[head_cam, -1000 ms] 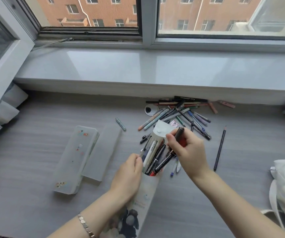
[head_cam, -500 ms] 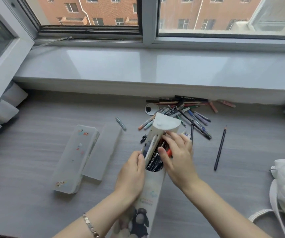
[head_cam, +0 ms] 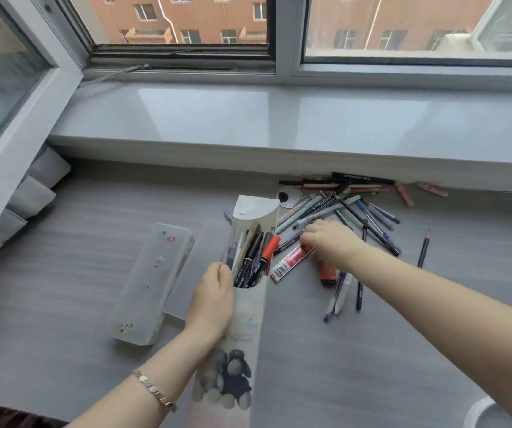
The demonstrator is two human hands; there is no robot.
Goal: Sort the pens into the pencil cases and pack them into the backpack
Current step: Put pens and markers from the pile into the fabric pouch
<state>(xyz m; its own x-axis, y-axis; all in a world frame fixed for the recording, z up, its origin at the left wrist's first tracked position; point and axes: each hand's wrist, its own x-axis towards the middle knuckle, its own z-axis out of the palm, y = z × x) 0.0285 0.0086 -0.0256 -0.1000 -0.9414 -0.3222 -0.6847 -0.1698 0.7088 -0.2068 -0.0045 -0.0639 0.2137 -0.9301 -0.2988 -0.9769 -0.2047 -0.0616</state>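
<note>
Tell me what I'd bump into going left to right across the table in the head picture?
clear pencil case → open pencil case full of pens → red box with a barcode → right hand → lone black pencil

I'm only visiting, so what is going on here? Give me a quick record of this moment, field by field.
Left hand: grips the open mouth of the printed case
Right hand: reaches onto the pen pile; whether it holds a pen is hidden
Inside printed case: several pens, one orange-capped
Clear case: lies to the left, neither hand on it
Pencil: alone, right of the pile
</note>
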